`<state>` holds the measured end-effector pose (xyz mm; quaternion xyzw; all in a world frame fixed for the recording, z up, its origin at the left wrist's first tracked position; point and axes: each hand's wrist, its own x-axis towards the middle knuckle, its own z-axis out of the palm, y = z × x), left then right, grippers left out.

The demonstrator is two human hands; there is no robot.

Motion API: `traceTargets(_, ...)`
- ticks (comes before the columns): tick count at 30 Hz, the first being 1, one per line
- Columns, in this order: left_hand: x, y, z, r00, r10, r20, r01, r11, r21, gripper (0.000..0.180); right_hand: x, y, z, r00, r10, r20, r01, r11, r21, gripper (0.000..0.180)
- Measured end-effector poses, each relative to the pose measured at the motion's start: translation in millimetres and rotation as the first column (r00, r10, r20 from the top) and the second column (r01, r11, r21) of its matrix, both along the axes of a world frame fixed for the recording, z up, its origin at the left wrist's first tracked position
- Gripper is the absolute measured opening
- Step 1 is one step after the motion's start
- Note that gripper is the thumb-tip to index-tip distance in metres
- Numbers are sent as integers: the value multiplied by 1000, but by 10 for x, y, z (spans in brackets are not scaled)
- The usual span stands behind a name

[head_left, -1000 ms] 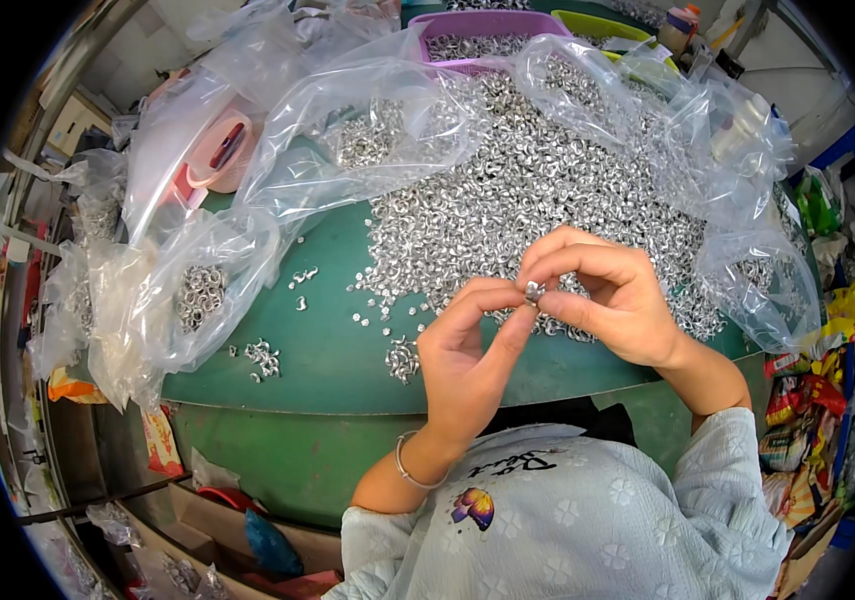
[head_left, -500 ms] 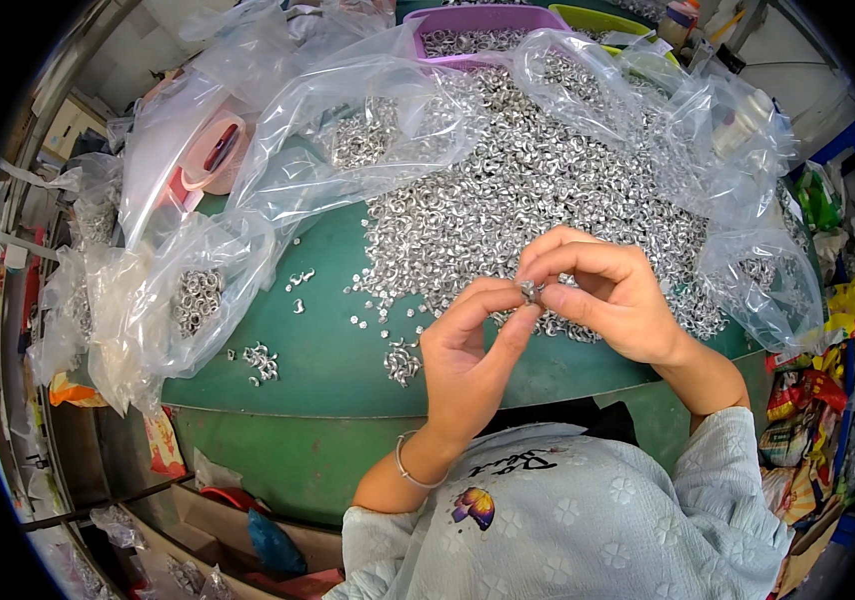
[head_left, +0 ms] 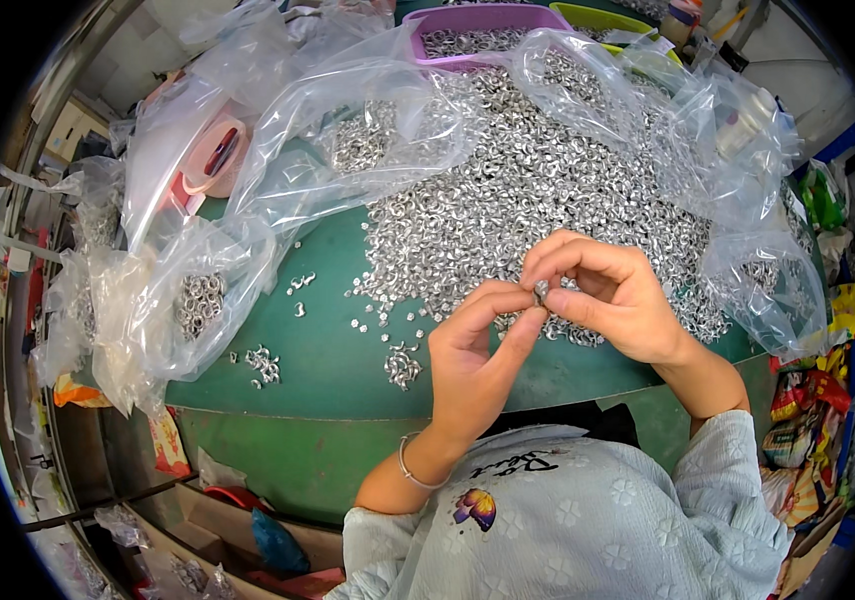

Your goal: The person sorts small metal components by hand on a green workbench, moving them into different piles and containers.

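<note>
My left hand and my right hand meet fingertip to fingertip above the green table. Between them they pinch one small silver metal piece. Just behind the hands lies a big heap of the same small silver pieces, spread over the table and over clear plastic. A few loose pieces lie on the green surface to the left of my left hand. A thin bracelet sits on my left wrist.
Crumpled clear plastic bags with silver pieces lie at the left and right. A purple tub of pieces and a green-yellow tub stand at the back. A pink tape dispenser sits at back left. Clutter crowds the right edge.
Both hands stay together at the same spot. The fingers have shifted slightly around the small piece.
</note>
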<state>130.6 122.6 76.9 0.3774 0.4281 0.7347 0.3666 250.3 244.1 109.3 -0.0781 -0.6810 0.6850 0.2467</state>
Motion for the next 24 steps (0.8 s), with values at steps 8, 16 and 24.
traceTargets(8,-9,31,-11,999,-33,-37,33,999,16,11,42,36,-11,1000,-9,4,9,996,-87,16)
traceTargets(16,-10,72,-6,999,-42,-17,42,999,21,10,34,64,2,1000,3,1,-3,990,-142,17)
traceTargets(24,-32,85,-27,996,-77,35,76,997,18,12,10,80,-33,1000,12,-4,-13,987,-159,16)
